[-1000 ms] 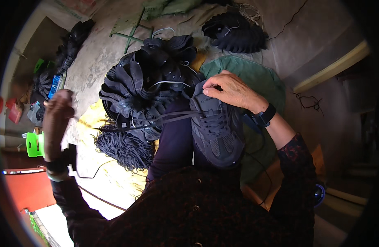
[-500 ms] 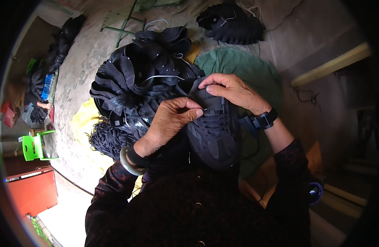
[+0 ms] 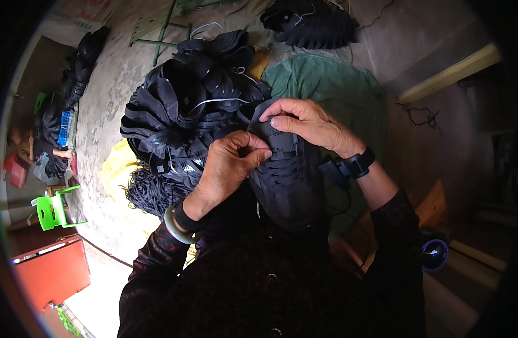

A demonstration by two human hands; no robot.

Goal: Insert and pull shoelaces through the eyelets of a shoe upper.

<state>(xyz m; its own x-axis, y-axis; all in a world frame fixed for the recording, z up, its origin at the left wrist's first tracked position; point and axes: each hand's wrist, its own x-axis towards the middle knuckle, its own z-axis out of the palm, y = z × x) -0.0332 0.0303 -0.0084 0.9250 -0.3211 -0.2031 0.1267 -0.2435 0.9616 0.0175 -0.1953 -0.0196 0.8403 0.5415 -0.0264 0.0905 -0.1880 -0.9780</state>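
A dark grey sneaker upper with black laces lies in front of my body, its toe toward me. My left hand is closed in a pinch beside the top eyelets; anything between the fingertips is too small to make out. Over the collar and tongue of the sneaker upper bends my right hand, thumb and forefinger closed on the edge. A big pile of black shoe uppers is just beyond my left hand. Next to it lies a bundle of loose black laces.
Green cloth spreads at the far right, with another row of black uppers behind. A yellow sheet lies under the laces. At left are a green chair, a red box-like piece and another person's arm.
The view has shifted slightly. Both hands keep nearly the same hold on the sneaker upper, with the left fingertips still at the top eyelets.
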